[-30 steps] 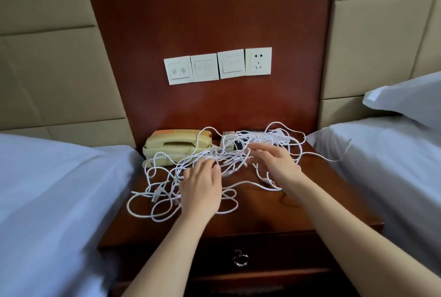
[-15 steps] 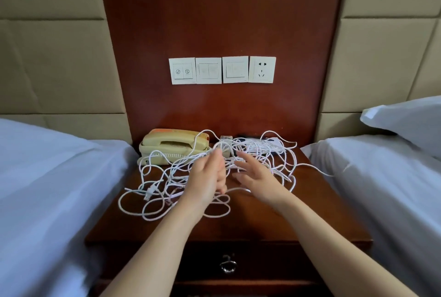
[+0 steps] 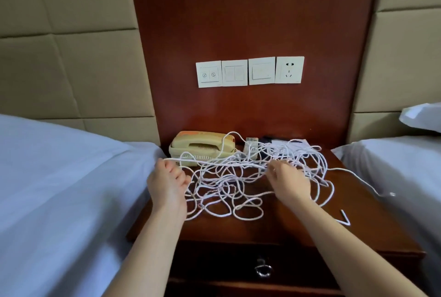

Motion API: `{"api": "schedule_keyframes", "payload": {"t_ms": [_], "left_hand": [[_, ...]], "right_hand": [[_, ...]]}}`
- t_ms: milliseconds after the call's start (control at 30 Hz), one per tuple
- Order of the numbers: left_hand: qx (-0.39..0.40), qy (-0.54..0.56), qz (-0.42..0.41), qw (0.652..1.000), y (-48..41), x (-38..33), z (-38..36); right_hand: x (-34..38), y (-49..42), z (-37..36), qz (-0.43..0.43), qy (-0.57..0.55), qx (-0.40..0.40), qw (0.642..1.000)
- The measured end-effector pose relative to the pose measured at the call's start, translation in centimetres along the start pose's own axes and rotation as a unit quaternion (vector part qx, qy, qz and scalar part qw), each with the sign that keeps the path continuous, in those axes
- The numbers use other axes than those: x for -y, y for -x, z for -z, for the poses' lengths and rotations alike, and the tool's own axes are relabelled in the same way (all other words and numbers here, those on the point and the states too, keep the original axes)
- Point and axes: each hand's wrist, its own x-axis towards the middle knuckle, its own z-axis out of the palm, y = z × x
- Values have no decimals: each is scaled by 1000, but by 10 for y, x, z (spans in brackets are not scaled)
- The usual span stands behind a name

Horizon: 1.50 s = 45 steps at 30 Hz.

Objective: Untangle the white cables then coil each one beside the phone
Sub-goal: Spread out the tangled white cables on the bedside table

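**A:** quick rundown pls, L to R?

**B:** ok so the left bed (image 3: pixel 59 189) w/ white sheet butts up to the nightstand (image 3: pixel 298 230) at its 9 o'clock. left hand (image 3: pixel 167 184) hovers over that edge, fingers curled round one strand of the white cables (image 3: pixel 226 184). that strand is lifted and stretched tight twd the other hand.

**A:** and the phone?

**B:** phone (image 3: pixel 202 147) sits at 11 o'clock on the top, against the back panel, handset on. a loop or two lies over its right end. the tangle fills the middle of the top, from just in front of the phone out to 3 o'clock. nothing coiled, all one heap.

**A:** other hand?

**B:** right hand (image 3: pixel 290 183) is at abt 2 o'clock of the heap, palm down. fingertips pinch what looks like the same tight strand, more loops around + under it. one loose end trails off at 3 o'clock onto the right bed (image 3: pixel 393 167). switch plates (image 3: pixel 249 72) on the wall at 12.
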Motion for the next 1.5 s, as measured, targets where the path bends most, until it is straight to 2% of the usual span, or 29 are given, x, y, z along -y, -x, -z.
{"api": "schedule_keyframes", "payload": {"t_ms": [133,200,300,400,467,567,633,733,800,933,1000,1100,1167,1233,1300,1400,1500], "left_hand": [[-78,-16,4,997,-13,5,18],[-73,-47,28,996,-16,12,20],[-26,-127,88,988,-14,26,17],[28,-235,101,966,-7,40,8],[60,-344,45,936,-2,44,2],[132,-455,-56,879,4,45,-9],[211,-459,-75,860,10,49,-18],[287,-423,-95,854,21,56,-32],[304,-415,-115,850,25,59,-38],[295,-446,-130,835,31,68,-44],[257,-415,-104,866,34,68,-47],[214,-298,-49,929,36,58,-52],[198,-224,-14,954,36,52,-52],[179,-181,7,967,37,46,-48],[153,-143,22,978,31,39,-40],[99,-95,35,990,11,27,-20],[45,-57,46,996,-6,19,2]], "right_hand": [[5,-5,4,28,30,-51,998],[9,-7,7,59,61,-58,995],[19,-6,12,128,63,-73,987],[30,-4,12,176,-47,-72,981],[35,-5,17,154,-177,-28,972],[43,-4,32,118,-348,41,929],[49,0,43,119,-415,89,897],[55,5,58,117,-453,155,870],[51,7,65,106,-471,182,857],[31,8,72,70,-566,200,797],[22,9,68,76,-538,193,817],[10,12,50,103,-411,185,887],[3,16,34,130,-297,191,926],[-2,20,19,159,-221,161,949],[-9,19,16,175,-148,93,969],[-30,10,17,120,-111,38,986],[-46,4,20,97,-67,38,992]]}}
